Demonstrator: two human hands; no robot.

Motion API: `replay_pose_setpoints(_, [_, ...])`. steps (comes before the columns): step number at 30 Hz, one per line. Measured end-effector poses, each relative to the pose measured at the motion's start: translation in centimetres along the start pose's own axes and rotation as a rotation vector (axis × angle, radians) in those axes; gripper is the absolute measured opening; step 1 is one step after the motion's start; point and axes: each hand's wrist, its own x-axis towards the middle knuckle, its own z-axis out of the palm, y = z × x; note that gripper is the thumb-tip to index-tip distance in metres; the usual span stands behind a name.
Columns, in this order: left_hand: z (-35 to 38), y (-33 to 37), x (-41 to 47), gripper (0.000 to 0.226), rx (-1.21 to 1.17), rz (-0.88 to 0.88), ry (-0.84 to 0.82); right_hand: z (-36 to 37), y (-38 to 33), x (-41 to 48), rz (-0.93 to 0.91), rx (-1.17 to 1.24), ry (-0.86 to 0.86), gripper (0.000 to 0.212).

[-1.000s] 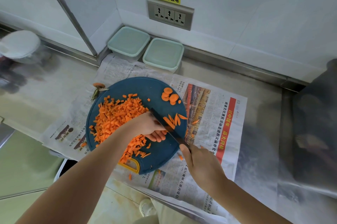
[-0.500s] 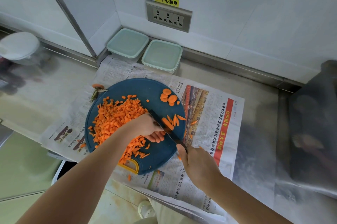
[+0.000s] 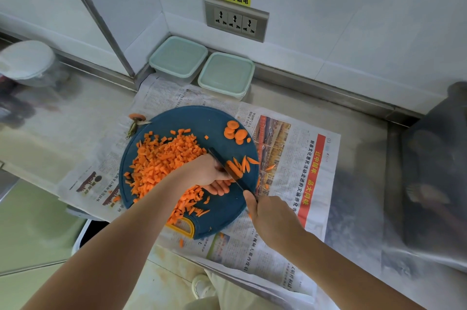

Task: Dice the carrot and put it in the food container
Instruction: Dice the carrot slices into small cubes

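A round blue cutting board (image 3: 192,117) lies on newspaper and carries a big heap of diced carrot (image 3: 164,160) on its left half. Several carrot strips (image 3: 241,164) lie by the dark knife blade (image 3: 228,172), and a few round carrot slices (image 3: 235,131) sit at the board's far right. My left hand (image 3: 208,173) rests on the board beside the blade, fingertips curled down on carrot pieces next to it. My right hand (image 3: 273,218) grips the knife handle at the board's near right edge. Two lidded pale green food containers (image 3: 178,58) (image 3: 226,74) stand against the wall.
Newspaper (image 3: 298,183) covers the steel counter under the board. A carrot top with stem (image 3: 136,120) lies left of the board. A white-lidded jar (image 3: 25,59) stands far left. A wall socket (image 3: 235,19) is above the containers. A dark blurred object (image 3: 434,183) fills the right side.
The knife and my hands stay at the same spot on the board; the blade shifts slightly among the strips. The camera has dipped a little.
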Motion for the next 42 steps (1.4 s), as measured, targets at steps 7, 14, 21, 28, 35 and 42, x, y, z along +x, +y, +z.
replay_pose_setpoints(7, [-0.3,-0.3,0.3,0.025,0.008,0.014,-0.004,0.1,0.0,1.4,0.035,0.081,-0.032,0.061])
replay_pose_setpoints(14, [-0.8,-0.1,0.1,0.022,-0.027,-0.004,-0.039,-0.6,0.7,0.2,-0.05,0.267,0.026,0.054])
replay_pose_setpoints(21, [-0.5,-0.4,0.7,0.022,-0.013,-0.064,-0.034,1.6,1.0,-1.6,-0.083,0.181,0.09,0.068])
replay_pose_setpoints(28, [-0.4,-0.4,0.8,0.027,0.005,-0.09,-0.039,1.5,0.7,-1.7,-0.052,0.121,0.074,0.067])
replay_pose_setpoints(35, [-0.1,-0.5,0.8,0.026,0.017,-0.084,0.003,1.7,0.0,-1.5,0.019,0.077,0.049,0.075])
replay_pose_setpoints(42, [0.1,-0.3,0.3,0.026,-0.002,-0.054,0.008,1.4,-0.5,-1.2,0.051,0.037,0.016,0.08])
